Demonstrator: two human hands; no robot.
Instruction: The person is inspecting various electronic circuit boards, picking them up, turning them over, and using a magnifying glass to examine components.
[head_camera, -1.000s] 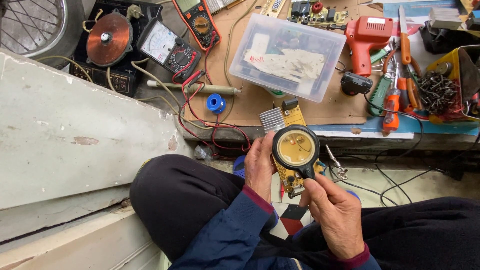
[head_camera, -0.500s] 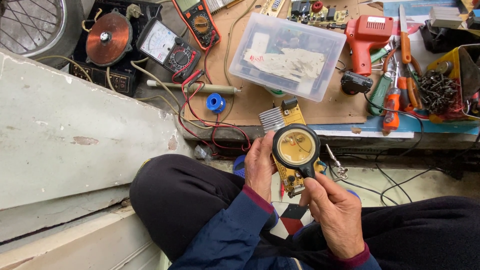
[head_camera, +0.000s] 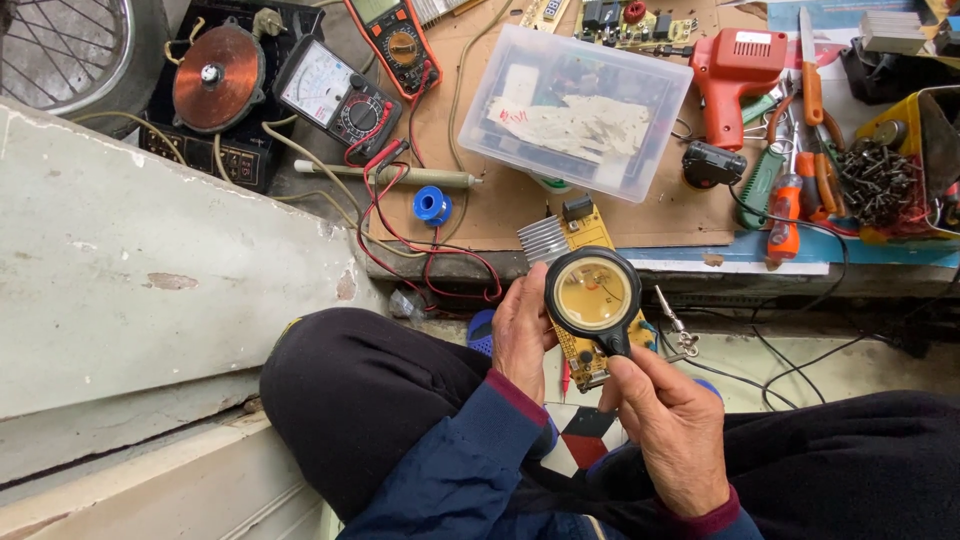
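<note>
Over lap, right hand (head_camera: 672, 420) gripping magnifier (head_camera: 594, 293)

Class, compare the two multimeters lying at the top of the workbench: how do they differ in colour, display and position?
The orange multimeter has an orange casing, while the black multimeter is dark. The orange multimeter shows a small flat screen; the black multimeter has a wide white needle-dial face. The orange multimeter lies farther up, partly cut off by the frame; the black multimeter lies nearer the copper coil. Both have a round selector knob.
</note>
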